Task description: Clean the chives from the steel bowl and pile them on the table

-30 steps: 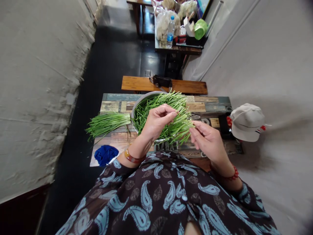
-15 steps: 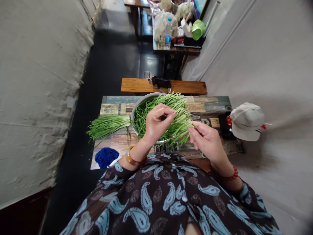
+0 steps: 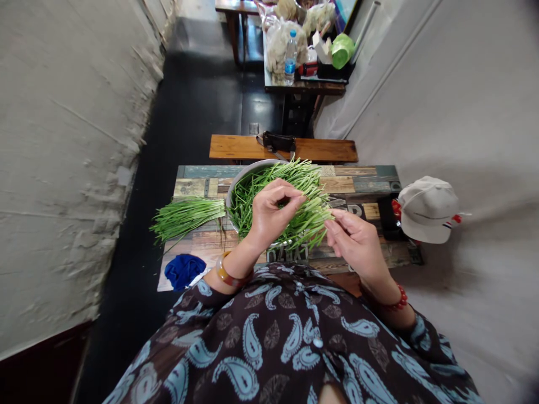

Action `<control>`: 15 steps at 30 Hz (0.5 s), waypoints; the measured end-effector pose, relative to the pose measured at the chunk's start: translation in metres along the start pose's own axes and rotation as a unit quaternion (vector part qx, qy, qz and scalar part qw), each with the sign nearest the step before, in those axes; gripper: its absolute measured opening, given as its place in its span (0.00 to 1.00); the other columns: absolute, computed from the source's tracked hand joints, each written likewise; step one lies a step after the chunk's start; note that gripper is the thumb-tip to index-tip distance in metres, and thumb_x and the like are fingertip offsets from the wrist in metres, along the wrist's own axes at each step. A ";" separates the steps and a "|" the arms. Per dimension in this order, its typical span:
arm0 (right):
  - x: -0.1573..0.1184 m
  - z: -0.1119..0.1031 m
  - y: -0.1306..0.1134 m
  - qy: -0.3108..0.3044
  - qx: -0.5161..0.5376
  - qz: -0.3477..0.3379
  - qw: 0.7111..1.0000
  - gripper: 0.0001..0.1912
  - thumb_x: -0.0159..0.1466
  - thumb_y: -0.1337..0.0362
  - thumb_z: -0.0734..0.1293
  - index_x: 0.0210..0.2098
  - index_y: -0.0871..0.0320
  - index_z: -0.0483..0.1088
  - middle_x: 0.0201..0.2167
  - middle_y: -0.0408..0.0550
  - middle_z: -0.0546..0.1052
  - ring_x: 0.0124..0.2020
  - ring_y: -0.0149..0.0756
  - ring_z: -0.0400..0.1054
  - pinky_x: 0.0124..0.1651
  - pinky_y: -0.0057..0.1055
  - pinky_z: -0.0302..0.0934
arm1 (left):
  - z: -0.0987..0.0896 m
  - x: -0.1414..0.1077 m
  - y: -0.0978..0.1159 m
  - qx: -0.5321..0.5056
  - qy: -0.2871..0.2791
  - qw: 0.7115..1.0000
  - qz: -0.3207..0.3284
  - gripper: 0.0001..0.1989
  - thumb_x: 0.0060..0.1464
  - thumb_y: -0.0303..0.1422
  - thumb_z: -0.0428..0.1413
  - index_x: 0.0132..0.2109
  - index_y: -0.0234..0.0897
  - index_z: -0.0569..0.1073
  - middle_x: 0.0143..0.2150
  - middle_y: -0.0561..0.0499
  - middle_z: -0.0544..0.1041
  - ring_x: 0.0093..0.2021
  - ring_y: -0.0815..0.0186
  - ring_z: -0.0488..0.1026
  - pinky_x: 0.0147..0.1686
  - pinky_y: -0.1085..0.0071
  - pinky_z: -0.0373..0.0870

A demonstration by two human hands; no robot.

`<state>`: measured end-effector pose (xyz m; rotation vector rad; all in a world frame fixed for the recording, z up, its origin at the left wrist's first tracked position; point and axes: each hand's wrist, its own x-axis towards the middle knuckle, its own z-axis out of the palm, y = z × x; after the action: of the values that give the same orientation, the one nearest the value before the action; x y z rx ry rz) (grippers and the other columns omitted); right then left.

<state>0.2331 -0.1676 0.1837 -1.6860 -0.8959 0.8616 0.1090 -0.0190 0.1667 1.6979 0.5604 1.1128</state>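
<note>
A metal bowl (image 3: pixel 234 188) on the table is heaped with green garlic chives (image 3: pixel 309 177), their pale cut ends pointing right. Above the heap, my left hand (image 3: pixel 273 210) is closed in a pinch, thumb against forefinger; whatever lies between the fingertips is too small to make out. At the right side of the bowl, my right hand (image 3: pixel 356 235) pinches the pale ends of some chives between thumb and fingers. A neat bunch of chives (image 3: pixel 189 216) lies on the table left of the bowl, its cut ends close to the rim.
The patterned wooden table (image 3: pixel 362 185) carries a blue cloth (image 3: pixel 184 271) at its near left corner. A pale cap (image 3: pixel 428 207) sits at the right end. Beyond stand a bench (image 3: pixel 328 150) with a black bag (image 3: pixel 278 141) and another table holding a water bottle (image 3: pixel 290 59).
Both hands keep nearly the same pose and place. The whole view has shifted very slightly.
</note>
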 end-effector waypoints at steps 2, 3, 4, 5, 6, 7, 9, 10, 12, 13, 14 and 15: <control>0.000 -0.001 0.000 0.000 0.002 -0.001 1.000 0.15 0.68 0.57 0.66 0.49 0.60 0.75 0.19 0.37 0.69 0.14 0.23 0.59 0.17 0.23 0.55 | -0.001 0.000 -0.001 -0.013 -0.008 1.000 0.001 0.05 0.54 0.30 0.63 0.30 0.37 0.79 0.30 0.51 0.76 0.32 0.68 0.71 0.35 0.69 0.67; 0.000 -0.001 0.000 -0.002 0.003 0.000 1.000 0.15 0.68 0.57 0.66 0.49 0.60 0.75 0.19 0.37 0.69 0.14 0.23 0.59 0.17 0.23 0.55 | -0.001 0.000 -0.001 -0.019 -0.011 1.000 0.002 0.04 0.53 0.30 0.63 0.30 0.37 0.79 0.30 0.51 0.76 0.32 0.68 0.71 0.35 0.69 0.67; 0.000 -0.001 0.000 -0.003 0.004 0.000 1.000 0.15 0.68 0.57 0.66 0.48 0.60 0.75 0.19 0.37 0.69 0.14 0.23 0.59 0.17 0.22 0.55 | -0.001 0.000 -0.001 -0.023 -0.015 1.000 0.001 0.04 0.53 0.30 0.64 0.30 0.38 0.79 0.30 0.51 0.76 0.32 0.68 0.71 0.35 0.69 0.67; 0.000 -0.001 0.000 -0.003 0.005 0.001 1.000 0.15 0.68 0.57 0.67 0.48 0.60 0.75 0.19 0.37 0.69 0.14 0.23 0.59 0.17 0.22 0.55 | -0.002 0.000 -0.001 -0.027 -0.020 0.999 -0.001 0.04 0.53 0.30 0.64 0.30 0.38 0.79 0.30 0.51 0.76 0.33 0.68 0.71 0.35 0.69 0.67; 0.001 -0.002 0.000 -0.004 0.007 0.000 1.000 0.15 0.67 0.57 0.67 0.48 0.60 0.75 0.19 0.37 0.69 0.14 0.23 0.59 0.17 0.22 0.55 | -0.002 0.000 -0.001 -0.030 -0.024 0.999 -0.006 0.05 0.53 0.31 0.64 0.30 0.38 0.79 0.30 0.51 0.76 0.33 0.68 0.71 0.35 0.69 0.67; 0.001 -0.002 0.000 -0.004 0.010 0.000 1.000 0.15 0.67 0.56 0.67 0.47 0.60 0.75 0.19 0.37 0.69 0.14 0.23 0.58 0.17 0.22 0.55 | -0.003 0.001 -0.001 -0.034 -0.031 0.999 -0.012 0.05 0.53 0.32 0.65 0.30 0.37 0.79 0.30 0.51 0.76 0.33 0.68 0.71 0.35 0.69 0.67; 0.003 -0.002 0.000 -0.004 0.011 0.000 1.000 0.16 0.67 0.55 0.67 0.46 0.60 0.76 0.18 0.37 0.69 0.13 0.23 0.58 0.16 0.22 0.54 | -0.005 0.001 -0.003 -0.051 -0.057 0.997 -0.026 0.07 0.53 0.34 0.65 0.29 0.37 0.79 0.31 0.50 0.76 0.33 0.67 0.72 0.36 0.69 0.67; 0.004 -0.002 0.000 -0.005 0.011 0.001 1.000 0.16 0.67 0.55 0.67 0.46 0.60 0.76 0.18 0.37 0.69 0.13 0.23 0.58 0.16 0.22 0.54 | -0.006 0.002 -0.004 -0.066 -0.074 0.995 -0.034 0.08 0.53 0.35 0.65 0.29 0.37 0.79 0.31 0.50 0.76 0.34 0.67 0.72 0.36 0.68 0.67; 0.005 -0.003 0.000 -0.011 0.008 0.001 1.000 0.16 0.66 0.54 0.67 0.45 0.60 0.76 0.18 0.37 0.69 0.13 0.23 0.57 0.16 0.22 0.54 | -0.008 0.002 -0.009 -0.101 -0.112 0.987 -0.053 0.10 0.53 0.37 0.65 0.28 0.37 0.78 0.32 0.49 0.76 0.34 0.67 0.72 0.38 0.68 0.68; 0.006 -0.004 0.000 -0.017 0.005 0.001 1.000 0.17 0.66 0.53 0.67 0.45 0.60 0.76 0.17 0.37 0.69 0.13 0.23 0.57 0.15 0.22 0.54 | -0.008 0.003 -0.011 -0.120 -0.128 0.982 -0.063 0.11 0.53 0.38 0.65 0.28 0.37 0.78 0.32 0.49 0.76 0.35 0.66 0.72 0.39 0.67 0.68; 0.006 -0.006 0.000 -0.026 0.003 0.003 1.000 0.17 0.66 0.53 0.67 0.45 0.60 0.76 0.17 0.37 0.69 0.12 0.23 0.57 0.15 0.22 0.53 | -0.009 0.003 -0.013 -0.138 -0.143 0.977 -0.073 0.10 0.52 0.38 0.66 0.29 0.37 0.79 0.34 0.48 0.77 0.37 0.66 0.73 0.40 0.67 0.69; 0.007 -0.007 -0.001 -0.036 0.000 0.006 0.999 0.18 0.66 0.52 0.67 0.45 0.60 0.76 0.17 0.37 0.69 0.12 0.23 0.56 0.15 0.22 0.53 | -0.010 0.003 -0.015 -0.154 -0.158 0.972 -0.083 0.09 0.50 0.38 0.67 0.31 0.37 0.80 0.36 0.48 0.78 0.38 0.65 0.73 0.42 0.67 0.70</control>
<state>0.2425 -0.1643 0.1857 -1.6711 -0.9352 0.9357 0.1039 -0.0058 0.1555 1.4868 0.3023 0.7453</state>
